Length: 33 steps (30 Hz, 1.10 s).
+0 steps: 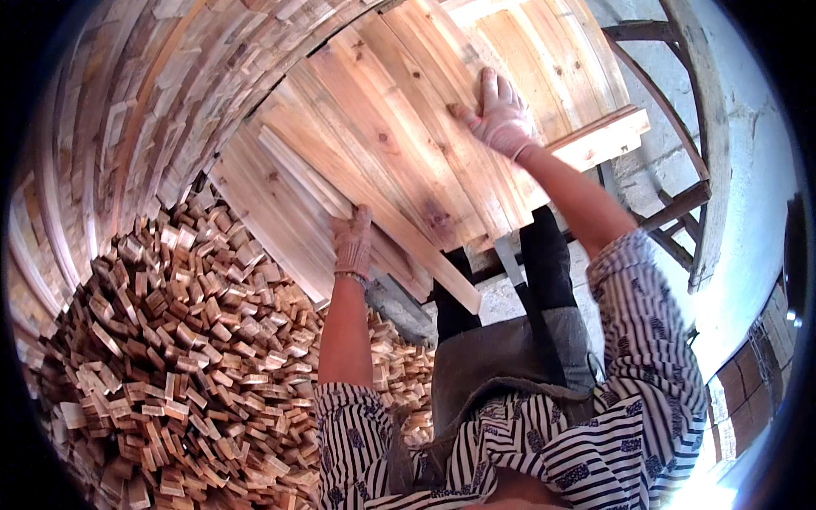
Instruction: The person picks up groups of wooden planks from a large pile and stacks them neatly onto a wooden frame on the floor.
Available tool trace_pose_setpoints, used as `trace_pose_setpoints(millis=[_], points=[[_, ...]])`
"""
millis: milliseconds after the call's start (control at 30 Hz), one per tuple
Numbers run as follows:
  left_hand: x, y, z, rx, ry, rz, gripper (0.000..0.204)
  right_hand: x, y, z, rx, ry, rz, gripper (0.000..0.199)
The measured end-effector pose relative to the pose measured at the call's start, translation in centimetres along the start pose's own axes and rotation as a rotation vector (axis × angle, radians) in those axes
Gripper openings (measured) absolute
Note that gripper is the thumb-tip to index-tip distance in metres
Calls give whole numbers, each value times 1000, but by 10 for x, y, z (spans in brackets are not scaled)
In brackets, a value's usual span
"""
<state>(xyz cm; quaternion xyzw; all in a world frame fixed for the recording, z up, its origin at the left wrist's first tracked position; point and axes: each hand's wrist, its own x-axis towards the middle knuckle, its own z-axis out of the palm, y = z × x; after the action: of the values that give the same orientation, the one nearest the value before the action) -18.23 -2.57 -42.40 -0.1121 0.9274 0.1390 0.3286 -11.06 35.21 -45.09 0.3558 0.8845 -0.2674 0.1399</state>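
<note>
Several pale wooden boards point(382, 127) lie side by side in front of me, some with dark knots. My right hand point(503, 121), in a thin glove with darkened fingertips, rests on them with thumb and fingers apart. Lower left, my left hand point(352, 242), gloved too, has its fingers closed at the near end of a narrow wooden strip point(297, 170); its grip is partly hidden. Beside that hand a longer narrow board point(425, 255) slants toward me, its near end sticking out past the others. A flat grey metal bar point(508, 259) stands upright below the boards.
A big heap of short wood offcuts point(187, 357) covers the floor at left. Stacked boards point(127, 110) rise along the left side. Short thick pieces point(603, 140) lie at the boards' right edge. A wooden frame point(693, 127) stands at right, near a pale wall point(748, 187).
</note>
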Motion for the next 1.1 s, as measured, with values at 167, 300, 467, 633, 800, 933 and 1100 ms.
trace_pose_setpoints(millis=[167,300,467,633,800,933,1100], points=[[-25,9,-4,-707,-36,86,64,-17,2,-49,69,-136,-57,78],[-71,48,-35,-900,-139,-51,66,-100,10,-36,557,-188,-254,68],[-148,119,-23,-1070,-506,-20,63,-157,-63,-52,808,-576,-56,74],[-141,176,-13,-143,-24,585,78,-119,-38,-100,643,-498,160,87],[-94,186,-12,276,-442,-117,104,-40,53,-61,572,-61,94,79],[-48,132,106,586,-3,-184,133,-31,20,-23,309,-111,179,82],[-29,111,111,605,-188,-135,130,-31,-6,-59,94,-254,111,96]])
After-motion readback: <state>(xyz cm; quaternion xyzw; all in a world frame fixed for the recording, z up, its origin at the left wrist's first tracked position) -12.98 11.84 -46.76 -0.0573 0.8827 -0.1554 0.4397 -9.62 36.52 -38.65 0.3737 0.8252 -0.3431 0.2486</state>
